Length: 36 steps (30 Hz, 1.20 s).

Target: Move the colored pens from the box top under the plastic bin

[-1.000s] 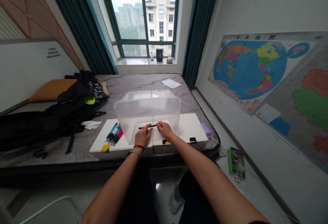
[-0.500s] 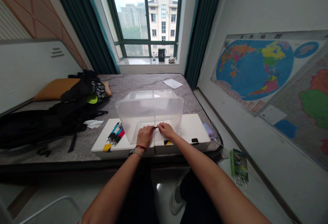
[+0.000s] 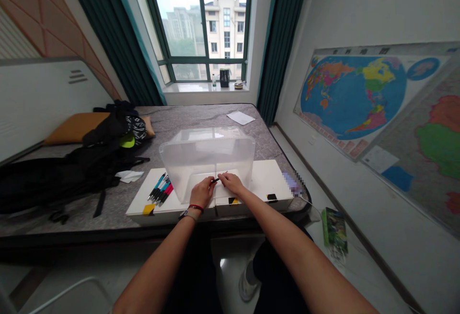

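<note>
My left hand [image 3: 201, 191] and my right hand [image 3: 231, 183] meet over a white board [image 3: 266, 177], just in front of a clear plastic bin [image 3: 207, 153]. Both are closed on one thin dark pen [image 3: 216, 179], which runs between their fingertips and tilts up to the right. My left wrist wears a red band. Several coloured pens [image 3: 161, 190] lie in a bunch on the board to the left of the bin, a short way from my left hand.
A black backpack [image 3: 53, 175] and an orange pillow [image 3: 72, 127] lie on the grey mattress [image 3: 172, 117] at left. A loose paper [image 3: 240, 117] lies at the far end. A world map [image 3: 355, 94] hangs on the right wall. A green packet [image 3: 334, 230] is on the floor.
The pen lay level between my hands with much of its length showing. Now my hands have come closer together and only a short, tilted piece shows.
</note>
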Each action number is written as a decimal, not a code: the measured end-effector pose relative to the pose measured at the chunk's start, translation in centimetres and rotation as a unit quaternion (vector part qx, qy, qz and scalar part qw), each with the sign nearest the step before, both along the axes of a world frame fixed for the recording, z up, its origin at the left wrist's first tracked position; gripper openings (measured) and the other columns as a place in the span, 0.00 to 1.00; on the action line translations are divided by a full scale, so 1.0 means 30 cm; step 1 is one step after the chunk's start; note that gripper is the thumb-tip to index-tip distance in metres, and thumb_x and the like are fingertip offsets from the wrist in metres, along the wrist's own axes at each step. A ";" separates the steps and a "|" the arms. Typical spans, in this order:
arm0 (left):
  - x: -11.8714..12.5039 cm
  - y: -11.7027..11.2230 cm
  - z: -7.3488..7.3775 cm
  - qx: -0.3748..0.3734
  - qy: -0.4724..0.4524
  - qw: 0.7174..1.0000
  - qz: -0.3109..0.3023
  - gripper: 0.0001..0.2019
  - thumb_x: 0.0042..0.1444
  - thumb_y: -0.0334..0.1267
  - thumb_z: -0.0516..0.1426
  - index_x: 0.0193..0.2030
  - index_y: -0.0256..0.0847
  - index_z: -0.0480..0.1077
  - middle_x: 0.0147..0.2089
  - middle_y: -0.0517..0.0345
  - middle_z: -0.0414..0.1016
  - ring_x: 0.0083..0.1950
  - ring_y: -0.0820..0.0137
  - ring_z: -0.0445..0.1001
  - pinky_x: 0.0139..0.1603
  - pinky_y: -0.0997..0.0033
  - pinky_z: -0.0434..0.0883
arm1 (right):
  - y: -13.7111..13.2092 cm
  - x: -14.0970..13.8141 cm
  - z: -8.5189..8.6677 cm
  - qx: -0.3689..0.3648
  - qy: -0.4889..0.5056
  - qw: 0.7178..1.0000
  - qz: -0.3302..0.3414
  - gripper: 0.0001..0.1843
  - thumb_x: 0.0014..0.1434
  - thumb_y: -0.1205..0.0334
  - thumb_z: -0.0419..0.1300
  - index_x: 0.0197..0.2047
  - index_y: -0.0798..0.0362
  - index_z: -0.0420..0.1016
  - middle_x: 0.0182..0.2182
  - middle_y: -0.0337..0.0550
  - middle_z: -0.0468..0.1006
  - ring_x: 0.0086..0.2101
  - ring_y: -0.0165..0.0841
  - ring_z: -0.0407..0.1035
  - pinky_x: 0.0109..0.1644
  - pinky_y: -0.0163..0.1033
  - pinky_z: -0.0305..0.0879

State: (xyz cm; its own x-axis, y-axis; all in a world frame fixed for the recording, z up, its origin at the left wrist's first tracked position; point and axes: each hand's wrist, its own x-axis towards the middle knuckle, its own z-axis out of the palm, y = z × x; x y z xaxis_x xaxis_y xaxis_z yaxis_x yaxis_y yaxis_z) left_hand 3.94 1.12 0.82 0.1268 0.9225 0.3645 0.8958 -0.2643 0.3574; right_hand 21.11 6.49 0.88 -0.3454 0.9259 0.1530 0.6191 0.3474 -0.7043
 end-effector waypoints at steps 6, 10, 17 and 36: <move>0.000 0.003 0.011 0.027 0.052 0.998 -0.017 0.16 0.66 0.48 0.46 0.47 0.46 0.71 0.41 0.51 0.76 0.47 0.62 0.71 0.48 0.63 0.65 | 0.005 -0.004 -0.008 0.012 -0.016 1.000 -0.014 0.20 0.68 0.54 0.49 0.30 0.52 0.75 0.30 0.40 0.77 0.33 0.32 0.67 0.37 0.33 0.53; 0.001 0.002 0.007 0.020 0.025 0.999 -0.023 0.17 0.67 0.47 0.44 0.49 0.46 0.70 0.43 0.53 0.76 0.46 0.65 0.73 0.47 0.66 0.66 | 0.003 0.003 -0.006 0.001 0.005 1.000 -0.022 0.15 0.65 0.57 0.51 0.31 0.51 0.72 0.28 0.38 0.75 0.32 0.31 0.65 0.36 0.32 0.53; -0.002 0.002 -0.008 -0.010 -0.001 1.000 0.026 0.11 0.63 0.43 0.51 0.51 0.46 0.65 0.38 0.57 0.77 0.37 0.66 0.76 0.35 0.71 0.65 | 0.006 0.001 -0.024 0.012 0.073 0.993 -0.091 0.14 0.65 0.56 0.47 0.33 0.51 0.69 0.26 0.37 0.73 0.29 0.31 0.65 0.34 0.33 0.54; -0.010 0.013 -0.018 -0.024 -0.037 0.998 0.035 0.10 0.58 0.40 0.56 0.46 0.46 0.63 0.36 0.60 0.76 0.35 0.67 0.75 0.31 0.72 0.63 | -0.002 -0.030 -0.055 0.051 -0.076 0.964 -0.248 0.09 0.64 0.59 0.54 0.38 0.52 0.73 0.29 0.47 0.77 0.30 0.36 0.69 0.33 0.36 0.52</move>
State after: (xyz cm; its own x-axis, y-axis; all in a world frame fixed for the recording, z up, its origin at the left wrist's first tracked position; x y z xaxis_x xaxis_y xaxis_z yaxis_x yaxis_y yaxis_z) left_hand 3.63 1.52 0.27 0.0359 0.9446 0.3263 0.8823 -0.1834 0.4336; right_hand 20.23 6.45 -0.77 0.1106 0.9658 0.2344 0.8199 0.0446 -0.5707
